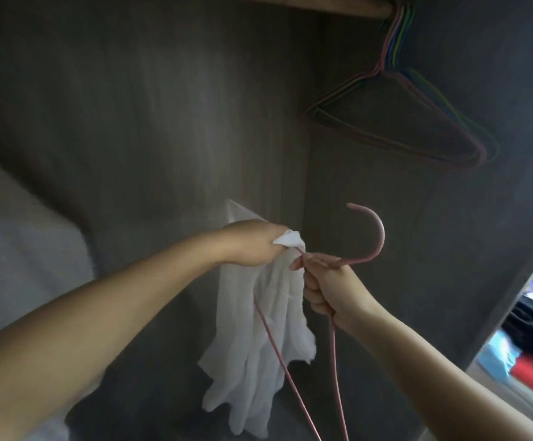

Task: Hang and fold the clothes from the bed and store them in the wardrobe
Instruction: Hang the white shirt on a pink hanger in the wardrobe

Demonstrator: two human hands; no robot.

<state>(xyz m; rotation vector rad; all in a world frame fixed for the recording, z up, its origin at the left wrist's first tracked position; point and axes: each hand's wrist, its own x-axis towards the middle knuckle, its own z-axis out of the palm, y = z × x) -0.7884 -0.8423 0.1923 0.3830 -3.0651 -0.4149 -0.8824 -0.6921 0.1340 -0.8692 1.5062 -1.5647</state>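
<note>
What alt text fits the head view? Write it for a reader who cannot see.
Inside a dark wardrobe, the left hand grips a white garment while the right hand holds a pink hanger by its neck. Empty hangers hang from the wooden rail above.

My left hand [255, 243] grips a bunched white garment [268, 329] that hangs down inside the dark wardrobe [163, 106]. My right hand [325, 288] holds a pink hanger [371, 246] just beside it, hook up. More hangers [398, 116] hang from the rail [338, 9] above.
</note>
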